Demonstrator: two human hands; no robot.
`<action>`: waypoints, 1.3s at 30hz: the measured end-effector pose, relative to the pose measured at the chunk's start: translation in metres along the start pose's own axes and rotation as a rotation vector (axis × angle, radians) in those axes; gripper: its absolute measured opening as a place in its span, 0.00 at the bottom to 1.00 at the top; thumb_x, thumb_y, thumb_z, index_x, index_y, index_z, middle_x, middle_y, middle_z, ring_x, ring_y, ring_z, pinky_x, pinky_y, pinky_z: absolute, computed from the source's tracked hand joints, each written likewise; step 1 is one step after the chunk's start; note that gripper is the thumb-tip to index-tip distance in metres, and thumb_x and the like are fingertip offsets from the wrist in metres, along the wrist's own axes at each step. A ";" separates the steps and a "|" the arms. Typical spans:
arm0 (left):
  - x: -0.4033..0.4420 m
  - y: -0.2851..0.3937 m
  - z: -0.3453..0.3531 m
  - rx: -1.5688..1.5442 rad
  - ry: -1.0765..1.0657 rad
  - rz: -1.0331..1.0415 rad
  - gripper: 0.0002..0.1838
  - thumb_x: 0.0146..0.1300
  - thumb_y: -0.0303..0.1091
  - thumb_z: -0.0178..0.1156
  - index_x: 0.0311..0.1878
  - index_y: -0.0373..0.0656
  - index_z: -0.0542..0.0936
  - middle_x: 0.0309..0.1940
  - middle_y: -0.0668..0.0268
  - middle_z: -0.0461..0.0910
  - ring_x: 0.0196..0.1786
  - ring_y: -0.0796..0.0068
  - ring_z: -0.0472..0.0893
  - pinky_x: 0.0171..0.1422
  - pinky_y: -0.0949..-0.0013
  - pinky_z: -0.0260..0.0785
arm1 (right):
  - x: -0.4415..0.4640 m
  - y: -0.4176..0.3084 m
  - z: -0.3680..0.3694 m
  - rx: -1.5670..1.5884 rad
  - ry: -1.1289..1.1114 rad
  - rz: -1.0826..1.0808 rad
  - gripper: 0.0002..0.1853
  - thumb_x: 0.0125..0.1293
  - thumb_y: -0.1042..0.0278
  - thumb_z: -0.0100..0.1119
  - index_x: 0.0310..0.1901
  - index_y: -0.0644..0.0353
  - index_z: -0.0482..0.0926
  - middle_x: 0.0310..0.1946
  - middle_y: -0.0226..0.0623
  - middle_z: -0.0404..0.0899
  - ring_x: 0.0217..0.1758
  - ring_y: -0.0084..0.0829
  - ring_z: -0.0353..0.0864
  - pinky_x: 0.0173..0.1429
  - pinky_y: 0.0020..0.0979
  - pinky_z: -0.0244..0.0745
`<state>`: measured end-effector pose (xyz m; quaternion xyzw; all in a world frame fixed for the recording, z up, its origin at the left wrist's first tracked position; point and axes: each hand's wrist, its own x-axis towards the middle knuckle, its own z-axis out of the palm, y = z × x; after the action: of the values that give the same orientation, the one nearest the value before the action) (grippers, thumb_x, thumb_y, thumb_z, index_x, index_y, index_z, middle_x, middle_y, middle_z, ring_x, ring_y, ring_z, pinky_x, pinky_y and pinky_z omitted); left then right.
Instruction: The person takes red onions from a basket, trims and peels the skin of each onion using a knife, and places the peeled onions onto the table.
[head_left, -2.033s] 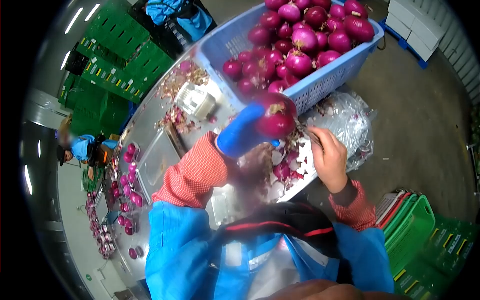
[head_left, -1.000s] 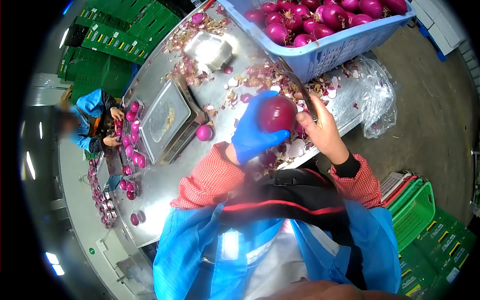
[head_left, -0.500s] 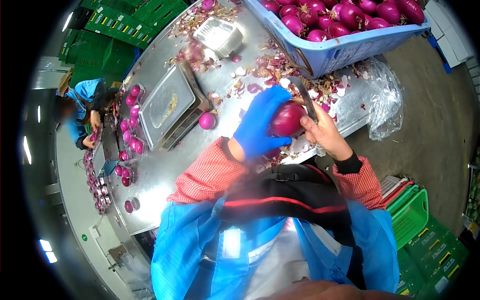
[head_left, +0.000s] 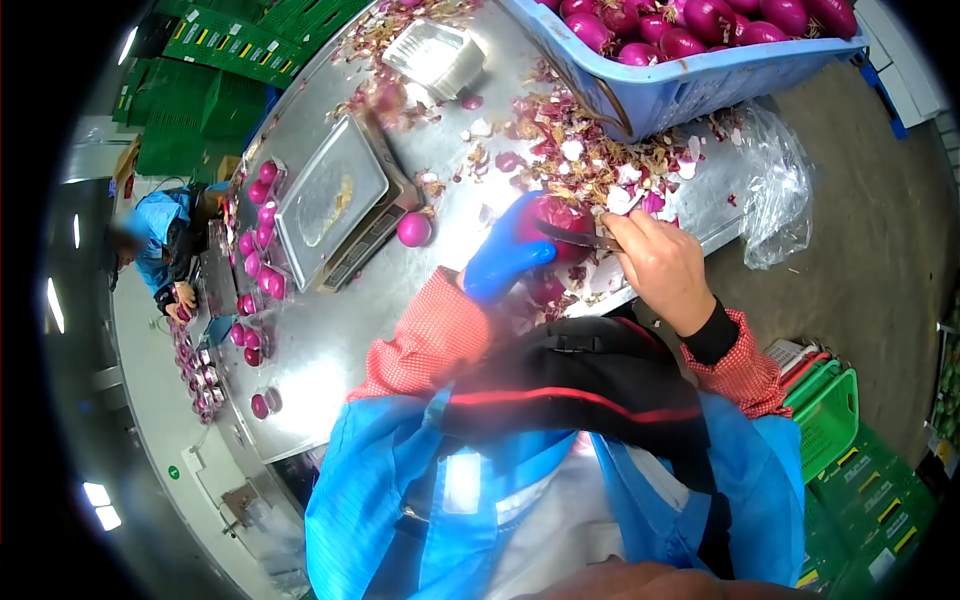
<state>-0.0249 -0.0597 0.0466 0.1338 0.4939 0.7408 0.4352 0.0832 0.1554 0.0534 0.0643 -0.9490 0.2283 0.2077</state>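
Note:
My left hand (head_left: 502,258), in a blue glove, is closed around a large red onion (head_left: 566,214) over the near side of the metal table. My bare right hand (head_left: 662,264) grips a knife (head_left: 578,237), its handle hidden in the fingers. The dark blade points left and lies across the near side of the onion; whether it cuts into the skin I cannot tell. Beneath and beyond the hands are loose onion skins (head_left: 575,150) and pale scraps. A single peeled onion (head_left: 414,229) sits left of my gloved hand, beside a weighing scale (head_left: 335,190).
A blue crate (head_left: 690,88) full of red onions stands at the far right, with a clear plastic bag (head_left: 778,190) nearby. Stacked clear trays (head_left: 435,58) are at the back. Packed onions (head_left: 262,275) line the left, where a co-worker (head_left: 160,235) stands. Green crates (head_left: 830,420) are at right.
The knife has swung from upright beside the onion to lying across it, pointing left. My right hand has turned over and shifted right; my left hand has tilted with the onion.

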 end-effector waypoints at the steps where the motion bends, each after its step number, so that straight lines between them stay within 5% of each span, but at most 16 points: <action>1: -0.001 -0.001 -0.004 0.046 -0.012 -0.009 0.46 0.57 0.36 0.71 0.74 0.37 0.56 0.65 0.53 0.72 0.67 0.58 0.74 0.72 0.57 0.66 | 0.001 0.002 0.000 -0.005 0.001 -0.012 0.16 0.53 0.69 0.67 0.46 0.53 0.80 0.29 0.32 0.74 0.27 0.31 0.80 0.30 0.32 0.75; 16: -0.008 -0.001 -0.024 0.219 -0.168 -0.094 0.47 0.52 0.42 0.74 0.73 0.40 0.62 0.63 0.55 0.73 0.66 0.60 0.73 0.72 0.57 0.65 | -0.002 0.017 0.019 0.041 0.045 -0.058 0.13 0.58 0.74 0.59 0.46 0.56 0.81 0.30 0.32 0.78 0.25 0.30 0.80 0.27 0.29 0.74; 19: -0.006 0.017 -0.004 -0.066 -0.512 0.026 0.47 0.52 0.43 0.74 0.73 0.42 0.61 0.64 0.54 0.72 0.67 0.59 0.73 0.72 0.56 0.65 | -0.040 0.065 0.048 -0.020 0.066 0.105 0.17 0.58 0.75 0.61 0.51 0.55 0.81 0.41 0.37 0.84 0.29 0.33 0.83 0.31 0.31 0.78; 23: -0.009 0.011 -0.016 0.008 -0.086 -0.118 0.48 0.50 0.41 0.75 0.73 0.41 0.61 0.64 0.55 0.73 0.67 0.57 0.73 0.72 0.54 0.66 | -0.028 0.035 0.027 0.075 0.104 0.169 0.20 0.56 0.75 0.63 0.52 0.55 0.81 0.37 0.36 0.83 0.28 0.36 0.82 0.32 0.35 0.77; 28: 0.001 0.009 -0.010 0.348 -0.070 -0.043 0.46 0.50 0.41 0.76 0.71 0.42 0.63 0.62 0.58 0.73 0.66 0.62 0.74 0.71 0.57 0.66 | 0.000 0.004 0.015 0.260 0.075 0.111 0.20 0.58 0.72 0.65 0.54 0.55 0.80 0.35 0.36 0.82 0.33 0.36 0.83 0.37 0.32 0.77; 31: -0.010 0.000 -0.020 0.612 -0.007 0.009 0.46 0.47 0.37 0.78 0.69 0.43 0.64 0.60 0.60 0.73 0.64 0.66 0.73 0.69 0.60 0.67 | 0.012 -0.004 0.013 0.696 -0.153 0.428 0.21 0.66 0.62 0.64 0.58 0.61 0.76 0.38 0.46 0.82 0.37 0.42 0.82 0.43 0.35 0.76; 33: -0.034 -0.010 -0.029 0.649 0.125 0.033 0.43 0.46 0.39 0.78 0.65 0.41 0.68 0.56 0.61 0.75 0.61 0.67 0.75 0.63 0.61 0.70 | 0.005 -0.003 0.028 0.643 -0.233 0.363 0.21 0.66 0.61 0.64 0.57 0.62 0.77 0.40 0.48 0.83 0.40 0.44 0.83 0.45 0.35 0.76; 36: -0.065 0.009 -0.044 0.982 0.355 -0.217 0.46 0.46 0.41 0.78 0.67 0.41 0.66 0.58 0.56 0.76 0.60 0.62 0.77 0.66 0.61 0.70 | -0.010 -0.005 0.045 0.670 -0.331 0.410 0.20 0.66 0.60 0.64 0.54 0.64 0.79 0.41 0.49 0.83 0.42 0.47 0.84 0.46 0.37 0.77; 39: -0.087 0.009 -0.070 1.328 0.337 -0.311 0.45 0.42 0.48 0.79 0.63 0.40 0.71 0.54 0.49 0.75 0.57 0.50 0.77 0.63 0.56 0.70 | -0.022 -0.001 0.065 0.699 -0.286 0.427 0.17 0.67 0.61 0.62 0.52 0.62 0.79 0.38 0.50 0.83 0.42 0.49 0.84 0.44 0.40 0.77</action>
<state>-0.0227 -0.1717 0.0413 0.1823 0.9160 0.2225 0.2797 0.0795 0.1248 -0.0079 -0.0359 -0.8260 0.5624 -0.0122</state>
